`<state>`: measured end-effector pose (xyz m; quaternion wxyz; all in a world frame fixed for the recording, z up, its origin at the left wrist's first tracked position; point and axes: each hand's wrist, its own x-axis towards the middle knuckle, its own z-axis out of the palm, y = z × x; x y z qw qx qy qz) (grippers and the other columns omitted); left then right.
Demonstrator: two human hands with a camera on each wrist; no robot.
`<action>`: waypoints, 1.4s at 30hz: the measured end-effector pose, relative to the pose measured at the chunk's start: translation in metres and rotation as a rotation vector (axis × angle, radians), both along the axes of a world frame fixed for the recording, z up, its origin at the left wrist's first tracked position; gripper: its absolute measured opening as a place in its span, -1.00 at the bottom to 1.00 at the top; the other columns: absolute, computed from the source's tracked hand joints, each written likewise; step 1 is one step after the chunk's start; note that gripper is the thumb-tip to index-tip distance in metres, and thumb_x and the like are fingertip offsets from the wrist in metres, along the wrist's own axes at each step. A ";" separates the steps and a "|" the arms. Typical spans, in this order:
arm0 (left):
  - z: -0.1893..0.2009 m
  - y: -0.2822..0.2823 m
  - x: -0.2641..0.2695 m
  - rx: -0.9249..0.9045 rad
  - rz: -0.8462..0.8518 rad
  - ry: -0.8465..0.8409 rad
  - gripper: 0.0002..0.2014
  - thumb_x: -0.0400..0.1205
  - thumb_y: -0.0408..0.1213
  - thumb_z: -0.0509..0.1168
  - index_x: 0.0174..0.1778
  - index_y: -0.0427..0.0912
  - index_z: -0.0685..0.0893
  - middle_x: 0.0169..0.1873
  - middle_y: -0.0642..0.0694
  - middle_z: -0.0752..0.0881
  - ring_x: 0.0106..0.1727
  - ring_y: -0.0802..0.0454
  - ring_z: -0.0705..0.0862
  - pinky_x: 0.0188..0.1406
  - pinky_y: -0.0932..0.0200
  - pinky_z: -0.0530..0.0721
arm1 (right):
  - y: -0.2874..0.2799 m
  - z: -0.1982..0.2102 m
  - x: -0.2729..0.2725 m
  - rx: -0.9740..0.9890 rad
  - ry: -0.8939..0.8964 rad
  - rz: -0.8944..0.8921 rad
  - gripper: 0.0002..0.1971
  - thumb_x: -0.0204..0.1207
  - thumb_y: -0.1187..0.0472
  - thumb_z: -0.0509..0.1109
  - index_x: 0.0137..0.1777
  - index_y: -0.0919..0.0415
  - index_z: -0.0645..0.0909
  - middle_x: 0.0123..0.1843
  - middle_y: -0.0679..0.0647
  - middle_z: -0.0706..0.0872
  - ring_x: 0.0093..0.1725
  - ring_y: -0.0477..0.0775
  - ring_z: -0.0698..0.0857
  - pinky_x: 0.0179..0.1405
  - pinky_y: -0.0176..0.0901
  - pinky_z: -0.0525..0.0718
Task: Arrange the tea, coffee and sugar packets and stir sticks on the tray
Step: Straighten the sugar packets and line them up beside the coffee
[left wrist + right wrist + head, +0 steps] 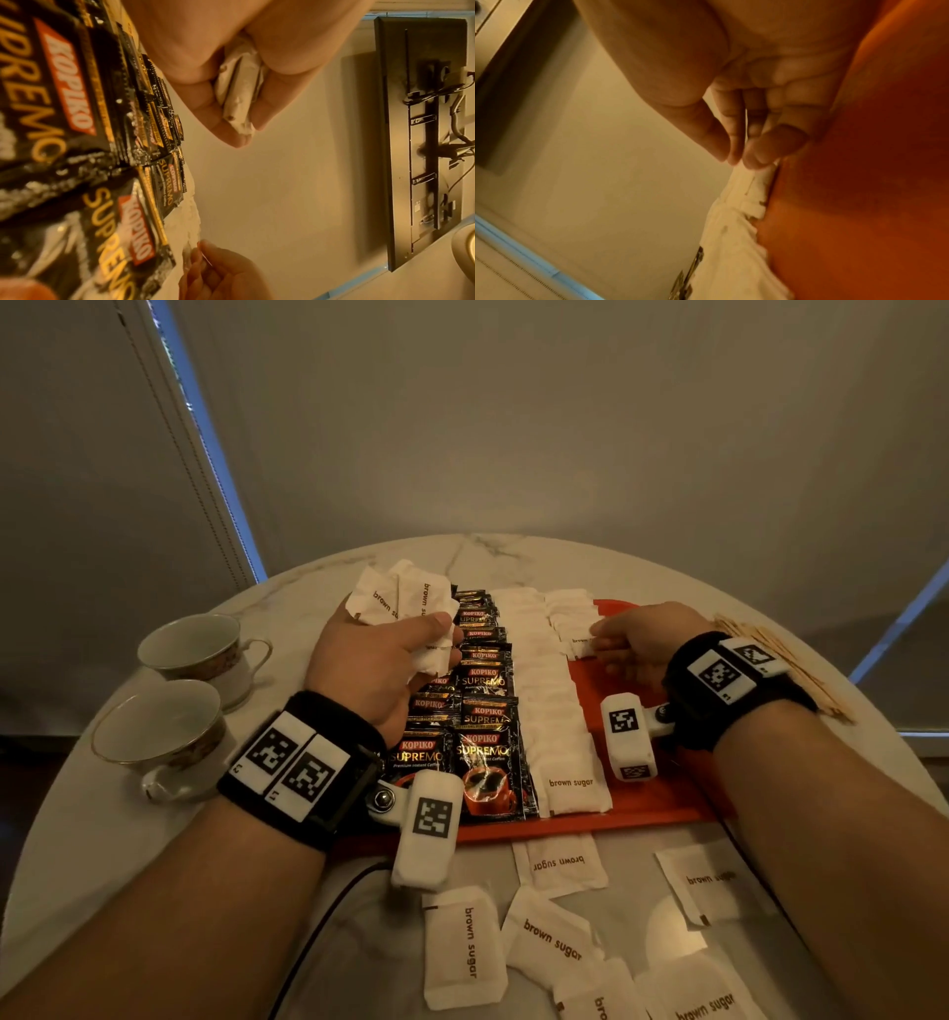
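A red tray (642, 793) on the round marble table holds two rows of black Kopiko coffee packets (482, 747) and a long row of white brown sugar packets (544, 690). A shorter sugar row (567, 608) lies at the back right. My left hand (436, 634) hovers over the coffee rows and grips a bundle of sugar packets (405, 603), seen pressed between thumb and fingers (239, 85). My right hand (598, 634) pinches the edge of one sugar packet (580, 643) at the near end of the short row (757, 176). Wooden stir sticks (780, 665) lie right of the tray.
Two teacups (195, 649) (159, 731) stand on the table's left side. Several loose sugar packets (462, 947) lie on the table in front of the tray. A black cable (318, 932) runs under my left forearm. The tray's right part (859, 203) is bare.
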<state>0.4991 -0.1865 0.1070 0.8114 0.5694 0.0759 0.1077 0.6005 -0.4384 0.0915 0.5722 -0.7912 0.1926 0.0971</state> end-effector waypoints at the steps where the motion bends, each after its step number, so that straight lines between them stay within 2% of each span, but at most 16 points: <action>1: 0.000 -0.001 0.000 0.003 -0.004 -0.003 -0.71 0.62 -0.56 0.44 0.25 -0.35 0.71 -0.09 -0.33 0.81 -0.24 -0.07 0.84 -0.31 0.16 0.79 | 0.003 0.000 -0.002 0.005 0.018 0.016 -0.87 0.68 0.32 0.41 0.12 0.38 0.71 -0.16 0.13 0.75 -0.28 0.03 0.67 -0.25 -0.14 0.64; 6: 0.000 -0.001 -0.001 -0.010 0.012 0.006 -0.71 0.61 -0.57 0.44 0.23 -0.31 0.71 -0.15 -0.27 0.83 -0.22 -0.08 0.86 -0.31 0.15 0.79 | 0.001 0.003 0.006 0.062 -0.089 -0.075 -0.74 0.68 0.32 0.38 0.28 0.45 0.70 -0.10 0.16 0.71 -0.26 0.08 0.63 -0.19 -0.13 0.58; 9: 0.001 -0.001 0.000 -0.015 0.021 0.005 -0.72 0.61 -0.57 0.44 0.24 -0.31 0.70 -0.13 -0.29 0.83 -0.22 -0.08 0.86 -0.31 0.15 0.79 | 0.001 0.007 0.014 0.198 -0.216 -0.126 -0.61 0.70 0.28 0.35 0.48 0.43 0.57 0.08 0.18 0.73 0.01 0.10 0.70 0.19 -0.04 0.72; 12: 0.000 -0.003 -0.002 -0.018 0.010 0.015 -0.71 0.63 -0.56 0.43 0.26 -0.33 0.69 -0.12 -0.31 0.81 -0.24 -0.07 0.85 -0.35 0.16 0.78 | 0.006 -0.001 0.019 0.272 -0.242 -0.112 -0.58 0.73 0.16 0.34 0.50 0.37 0.54 0.45 0.30 0.70 0.38 0.23 0.73 0.51 0.10 0.60; 14: 0.001 -0.004 -0.002 -0.021 0.003 0.026 -0.73 0.64 -0.55 0.42 0.25 -0.33 0.70 -0.12 -0.33 0.81 -0.24 -0.07 0.85 -0.36 0.16 0.78 | 0.008 -0.005 0.020 0.290 -0.229 -0.087 -0.57 0.74 0.07 0.34 0.49 0.33 0.57 0.53 0.31 0.63 0.47 0.30 0.66 0.50 0.12 0.62; 17: 0.002 -0.004 -0.002 -0.015 0.003 0.042 -0.72 0.64 -0.53 0.42 0.27 -0.33 0.69 -0.10 -0.35 0.81 -0.27 -0.06 0.85 -0.39 0.19 0.77 | 0.005 -0.006 0.021 0.369 -0.199 -0.025 -0.56 0.75 0.01 0.31 0.50 0.27 0.55 0.57 0.26 0.58 0.32 0.16 0.71 0.22 -0.07 0.66; 19: 0.002 -0.003 -0.002 -0.009 0.006 0.049 -0.69 0.65 -0.52 0.42 0.33 -0.35 0.68 -0.09 -0.35 0.82 -0.27 -0.07 0.85 -0.40 0.20 0.76 | 0.003 -0.006 0.023 0.394 -0.202 -0.002 -0.48 0.77 -0.01 0.28 0.61 0.27 0.46 0.66 0.26 0.47 0.52 0.18 0.57 0.33 -0.06 0.54; 23: 0.001 -0.003 -0.001 -0.005 0.003 0.067 -0.68 0.65 -0.49 0.42 0.34 -0.36 0.69 0.00 -0.41 0.83 -0.26 -0.09 0.85 -0.39 0.19 0.76 | 0.005 0.000 0.030 0.362 -0.215 -0.008 -0.48 0.75 -0.09 0.28 0.60 0.18 0.50 0.66 0.24 0.48 0.33 0.12 0.63 0.27 -0.06 0.57; 26: 0.001 -0.004 -0.002 -0.027 -0.006 0.083 -0.69 0.65 -0.49 0.41 0.33 -0.36 0.69 0.01 -0.44 0.82 -0.30 -0.11 0.84 -0.43 0.17 0.75 | 0.006 0.002 0.033 0.381 -0.181 0.022 -0.47 0.76 -0.09 0.26 0.62 0.19 0.46 0.65 0.28 0.47 0.59 0.25 0.51 0.48 0.06 0.49; 29: 0.003 -0.005 -0.003 -0.069 -0.050 0.125 -0.71 0.66 -0.47 0.38 0.30 -0.35 0.67 -0.06 -0.40 0.84 -0.28 -0.16 0.86 -0.45 0.13 0.77 | 0.004 0.006 0.029 0.427 -0.182 0.015 -0.40 0.75 -0.06 0.30 0.71 0.18 0.36 0.73 0.27 0.36 0.69 0.25 0.38 0.56 0.10 0.41; 31: 0.005 -0.006 -0.004 -0.089 -0.100 0.150 -0.72 0.67 -0.45 0.34 0.30 -0.36 0.67 -0.07 -0.38 0.86 -0.23 -0.20 0.87 -0.42 0.08 0.79 | 0.006 0.012 0.019 0.460 -0.216 -0.003 -0.39 0.71 0.00 0.37 0.70 0.15 0.37 0.73 0.19 0.38 0.68 0.21 0.40 0.38 0.02 0.54; 33: 0.006 -0.007 -0.005 -0.091 -0.137 0.160 -0.74 0.69 -0.44 0.32 0.29 -0.36 0.67 -0.06 -0.39 0.86 -0.18 -0.25 0.89 -0.39 0.04 0.81 | 0.014 0.021 0.005 0.408 -0.317 0.026 -0.55 0.68 0.07 0.42 0.53 0.15 0.55 0.55 0.06 0.58 0.61 0.14 0.48 0.26 -0.05 0.58; 36: 0.008 -0.008 -0.009 -0.072 -0.209 0.127 -0.83 0.72 -0.44 0.29 0.20 -0.33 0.69 -0.10 -0.36 0.87 -0.12 -0.27 0.89 -0.26 -0.07 0.89 | 0.037 0.034 -0.020 0.303 -0.448 0.196 -0.88 0.64 0.20 0.48 0.13 0.13 0.75 0.19 0.07 0.81 0.34 0.08 0.72 0.44 0.05 0.63; 38: 0.009 -0.009 -0.013 -0.028 -0.244 0.077 -0.85 0.73 -0.42 0.31 0.17 -0.30 0.73 -0.10 -0.33 0.88 -0.11 -0.23 0.88 -0.15 -0.07 0.86 | 0.053 0.042 -0.039 0.224 -0.438 0.393 -0.89 0.60 0.20 0.52 0.07 0.17 0.78 0.10 0.11 0.85 0.13 0.06 0.81 0.23 -0.03 0.75; 40: 0.010 -0.011 -0.016 -0.006 -0.235 0.019 -0.84 0.71 -0.43 0.37 0.18 -0.27 0.75 -0.07 -0.27 0.88 -0.11 -0.18 0.88 -0.20 -0.04 0.88 | 0.064 0.046 -0.052 0.171 -0.399 0.551 -0.87 0.56 0.14 0.56 -0.01 0.19 0.78 -0.08 0.12 0.83 -0.10 0.06 0.77 -0.10 -0.14 0.74; 42: 0.010 -0.011 -0.017 0.010 -0.214 -0.022 -0.78 0.68 -0.46 0.40 0.24 -0.30 0.74 -0.03 -0.26 0.88 -0.12 -0.16 0.87 -0.30 0.02 0.83 | 0.072 0.047 -0.059 0.184 -0.378 0.601 -0.84 0.55 0.11 0.57 -0.06 0.20 0.73 -0.20 0.11 0.76 -0.23 0.02 0.69 -0.29 -0.24 0.65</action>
